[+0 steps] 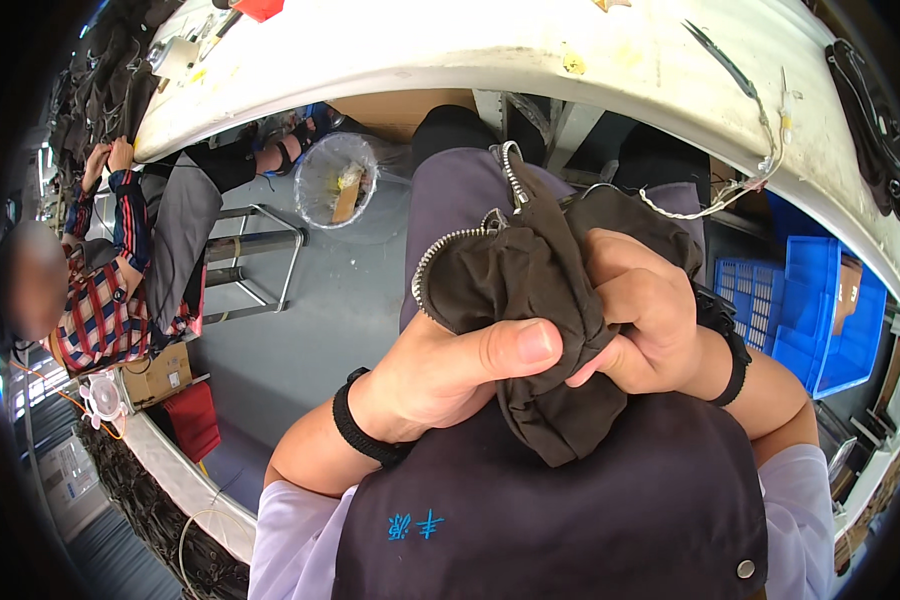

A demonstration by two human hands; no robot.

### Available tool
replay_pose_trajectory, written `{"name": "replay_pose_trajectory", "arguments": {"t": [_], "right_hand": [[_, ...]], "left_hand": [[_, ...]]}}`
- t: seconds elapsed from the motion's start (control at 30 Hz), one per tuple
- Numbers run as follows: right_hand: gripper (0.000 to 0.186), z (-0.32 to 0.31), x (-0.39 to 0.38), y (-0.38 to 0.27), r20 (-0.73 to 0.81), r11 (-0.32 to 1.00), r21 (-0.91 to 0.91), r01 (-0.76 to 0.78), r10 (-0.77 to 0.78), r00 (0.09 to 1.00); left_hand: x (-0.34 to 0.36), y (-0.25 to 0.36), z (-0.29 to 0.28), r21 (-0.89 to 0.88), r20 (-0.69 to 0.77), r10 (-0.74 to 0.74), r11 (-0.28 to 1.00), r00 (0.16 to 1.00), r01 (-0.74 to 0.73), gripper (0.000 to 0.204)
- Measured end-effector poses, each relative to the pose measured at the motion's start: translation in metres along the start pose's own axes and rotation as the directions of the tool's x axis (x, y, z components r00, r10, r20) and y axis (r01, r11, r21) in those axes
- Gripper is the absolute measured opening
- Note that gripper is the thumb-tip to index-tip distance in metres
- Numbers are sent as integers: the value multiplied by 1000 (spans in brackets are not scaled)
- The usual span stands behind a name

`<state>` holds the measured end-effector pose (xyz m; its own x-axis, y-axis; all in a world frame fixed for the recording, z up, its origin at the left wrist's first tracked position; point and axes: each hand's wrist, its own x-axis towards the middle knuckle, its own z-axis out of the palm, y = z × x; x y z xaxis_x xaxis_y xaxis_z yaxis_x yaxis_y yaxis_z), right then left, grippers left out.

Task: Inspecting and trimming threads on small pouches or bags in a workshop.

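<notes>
Above my lap I hold a dark brown fabric pouch [510, 270] with a silver metal zipper [438, 252] curving along its edge. My left hand [450, 365] grips it from the left, thumb pressed flat across the cloth. On the other side my right hand [645, 315] is closed, its fingers pinching a fold of the same fabric. More dark cloth spreads behind the right hand toward my knee. What lies inside the folds is hidden.
A white worktable [450, 45] curves across the top, bearing tweezers [720, 58] tied to a cord and dark pouches [867, 130]. Blue crates [810, 310] stand at right. A lined waste bin [337, 180] and a stool [260, 260] are on the floor; a co-worker [105, 290] sits at left.
</notes>
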<state>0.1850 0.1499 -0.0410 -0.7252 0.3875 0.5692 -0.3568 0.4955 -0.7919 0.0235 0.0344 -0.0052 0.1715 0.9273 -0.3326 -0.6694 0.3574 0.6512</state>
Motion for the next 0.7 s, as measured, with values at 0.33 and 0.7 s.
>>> {"name": "replay_pose_trajectory", "arguments": {"t": [0.33,0.7], "right_hand": [[25,-25,28,-27,-67,995,-27,-98,96,993],[28,-40,60,-71,310,853,-521,38,147,939]], "left_hand": [[3,0,-1,-14,6,-1,1000,1000,1,71],[3,-2,4,122,-74,152,982,986,-142,37]]}}
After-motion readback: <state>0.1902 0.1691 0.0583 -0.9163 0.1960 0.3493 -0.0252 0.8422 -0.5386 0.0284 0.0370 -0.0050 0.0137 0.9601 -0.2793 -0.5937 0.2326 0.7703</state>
